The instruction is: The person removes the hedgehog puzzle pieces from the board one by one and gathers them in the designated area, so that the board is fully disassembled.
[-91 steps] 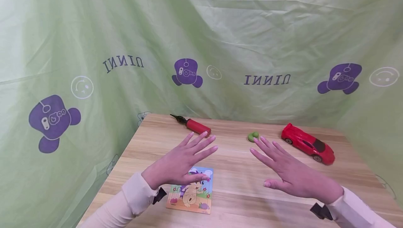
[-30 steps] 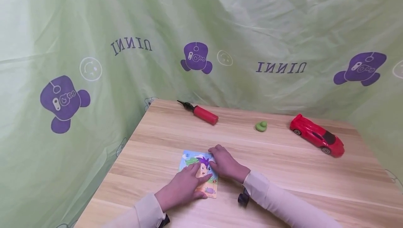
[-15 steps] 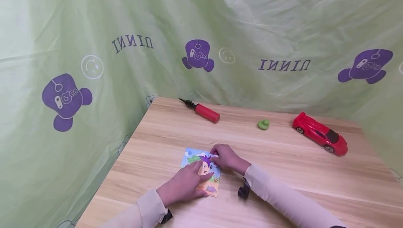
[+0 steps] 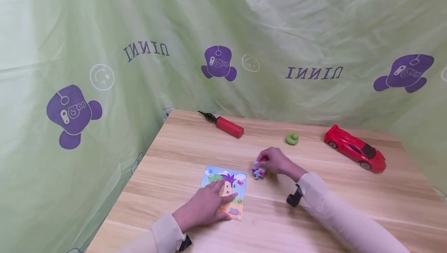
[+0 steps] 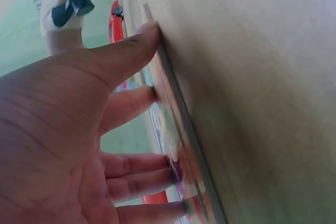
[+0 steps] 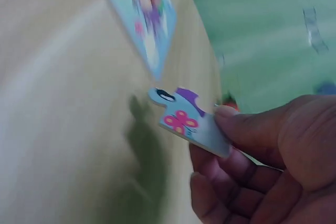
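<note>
Wooden tabletop (image 4: 314, 191) carries a small picture puzzle board (image 4: 223, 191), and everything else is best placed from that board. The left hand (image 4: 204, 208) lies flat on the board's near half, fingers straight and slightly spread, pressing it down. The right hand (image 4: 276, 161) is just to the right of the board, clear of it, thumb and fingertips pinching one puzzle piece (image 4: 258, 173); the right wrist view shows that piece (image 6: 184, 121), with a pink butterfly and a purple patch, held tilted just above the wood. Judging by this, one piece is out of the board and not yet set down, while the other pieces appear to sit in place under the left hand. Beyond the board, well apart from it, lie a red pump (image 4: 225, 125), a green lump (image 4: 291, 139) and a red toy car (image 4: 354, 148).
</note>
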